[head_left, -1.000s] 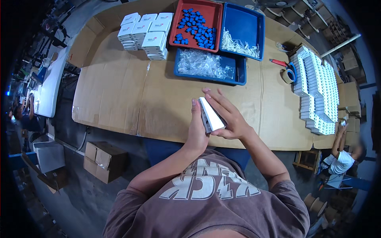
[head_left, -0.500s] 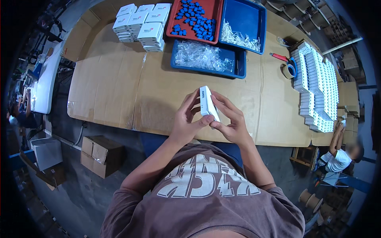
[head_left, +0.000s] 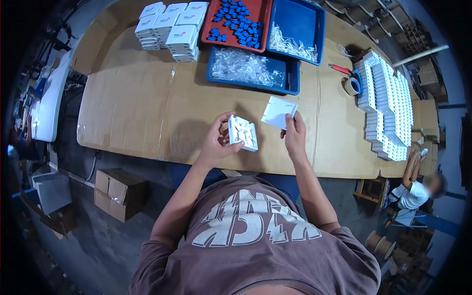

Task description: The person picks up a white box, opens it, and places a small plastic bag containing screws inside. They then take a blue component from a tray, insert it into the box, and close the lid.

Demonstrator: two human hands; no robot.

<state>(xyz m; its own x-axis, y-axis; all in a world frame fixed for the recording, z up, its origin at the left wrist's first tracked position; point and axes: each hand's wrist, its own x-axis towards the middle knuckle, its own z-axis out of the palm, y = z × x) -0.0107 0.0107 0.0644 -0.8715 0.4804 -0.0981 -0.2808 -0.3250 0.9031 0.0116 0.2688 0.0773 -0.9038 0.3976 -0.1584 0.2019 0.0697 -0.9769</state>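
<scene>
My left hand [head_left: 216,142] holds a small open white box tray [head_left: 243,133] with white parts inside, just above the near edge of the cardboard-covered table [head_left: 142,113]. My right hand [head_left: 295,135] holds the white box lid [head_left: 279,112] a little to the right and further from me. The two pieces are apart.
At the far side stand a red tray of blue parts [head_left: 236,22], a blue tray of white parts [head_left: 297,32] and a blue tray of clear bags [head_left: 248,69]. Stacks of white boxes [head_left: 169,24] sit far left, more white boxes [head_left: 386,105] right. Tape roll [head_left: 351,84]. Another person [head_left: 415,189] sits lower right.
The closed white box held in both hands has come apart: my right hand moved the lid off to the right, my left hand keeps the tray.
</scene>
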